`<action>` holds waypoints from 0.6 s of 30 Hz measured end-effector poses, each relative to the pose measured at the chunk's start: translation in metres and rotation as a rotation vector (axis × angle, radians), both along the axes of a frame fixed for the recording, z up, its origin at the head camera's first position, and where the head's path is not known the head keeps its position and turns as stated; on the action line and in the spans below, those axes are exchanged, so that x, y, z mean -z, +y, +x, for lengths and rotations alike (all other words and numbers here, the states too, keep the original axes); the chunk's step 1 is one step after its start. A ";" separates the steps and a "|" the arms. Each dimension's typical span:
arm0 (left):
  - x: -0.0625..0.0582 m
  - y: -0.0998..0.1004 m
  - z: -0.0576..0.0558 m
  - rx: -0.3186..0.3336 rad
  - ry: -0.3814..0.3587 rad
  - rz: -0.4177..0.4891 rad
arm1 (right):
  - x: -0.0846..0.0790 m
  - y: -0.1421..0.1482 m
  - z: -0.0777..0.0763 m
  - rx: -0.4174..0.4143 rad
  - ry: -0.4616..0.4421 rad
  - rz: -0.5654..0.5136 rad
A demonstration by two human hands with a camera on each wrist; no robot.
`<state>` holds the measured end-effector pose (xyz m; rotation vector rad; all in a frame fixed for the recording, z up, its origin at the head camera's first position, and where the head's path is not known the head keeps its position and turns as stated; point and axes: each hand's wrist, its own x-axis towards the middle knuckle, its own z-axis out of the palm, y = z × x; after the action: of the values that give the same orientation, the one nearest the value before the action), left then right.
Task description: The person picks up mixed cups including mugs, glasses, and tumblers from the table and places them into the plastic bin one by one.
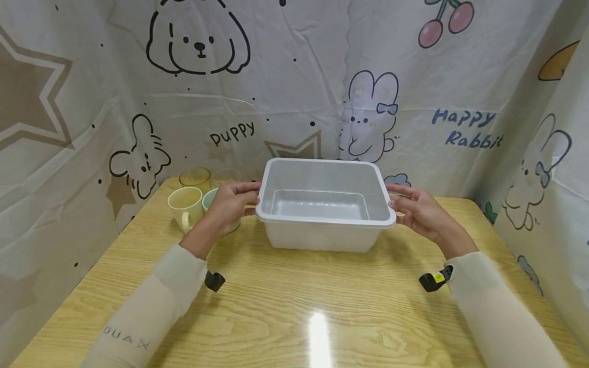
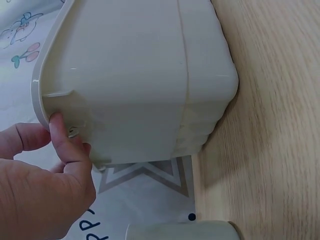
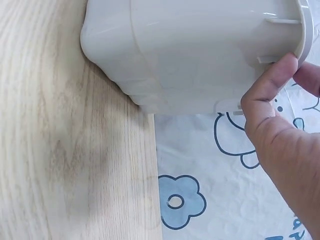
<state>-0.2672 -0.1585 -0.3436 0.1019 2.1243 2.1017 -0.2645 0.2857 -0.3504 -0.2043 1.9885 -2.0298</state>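
A white rectangular plastic tub point(image 1: 322, 237), its inside bare, stands upright near the back of the wooden table. My left hand point(image 1: 232, 202) grips its left end by the rim; in the left wrist view a finger is tucked beneath the lip of the tub point(image 2: 135, 65). At the opposite end my right hand point(image 1: 421, 212) pinches the rim, and the right wrist view has its fingertips against the tub's point(image 3: 200, 55) lip. The base looks close to the tabletop; whether it touches all round, I cannot tell.
Left of the tub, partly behind my left hand, are a pale yellow mug point(image 1: 183, 204), a light green cup point(image 1: 209, 198), an amber glass point(image 1: 195, 176) and a clear glass point(image 1: 226, 175). A patterned curtain point(image 1: 294, 76) hangs along the table's point(image 1: 285, 296) back and sides.
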 end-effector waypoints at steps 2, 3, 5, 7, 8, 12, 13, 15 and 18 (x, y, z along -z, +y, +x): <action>0.000 -0.001 0.003 0.006 0.001 0.001 | 0.001 0.000 0.003 -0.001 0.004 0.000; 0.000 -0.001 0.004 0.006 0.001 0.003 | 0.001 0.000 0.004 0.000 0.006 -0.002; 0.000 -0.001 0.006 0.007 0.000 0.009 | 0.001 0.000 0.006 0.001 0.011 -0.006; 0.001 -0.001 0.007 0.008 -0.002 0.013 | 0.002 -0.001 0.009 -0.007 0.021 -0.013; 0.001 -0.002 0.008 0.012 -0.001 0.014 | 0.002 -0.001 0.010 -0.010 0.023 -0.015; 0.002 -0.003 0.011 0.019 -0.003 0.008 | 0.002 -0.001 0.014 -0.024 0.024 -0.026; 0.002 -0.003 0.012 0.021 -0.002 0.005 | 0.002 -0.001 0.015 -0.027 0.025 -0.029; 0.001 -0.003 0.015 0.023 0.001 0.001 | 0.002 -0.001 0.017 -0.033 0.023 -0.036; 0.001 -0.004 0.018 0.032 0.002 0.011 | 0.001 -0.002 0.020 -0.044 0.029 -0.047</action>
<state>-0.2490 -0.1624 -0.3447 0.1383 2.0983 2.0972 -0.2442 0.2842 -0.3512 -0.2873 1.9367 -2.0589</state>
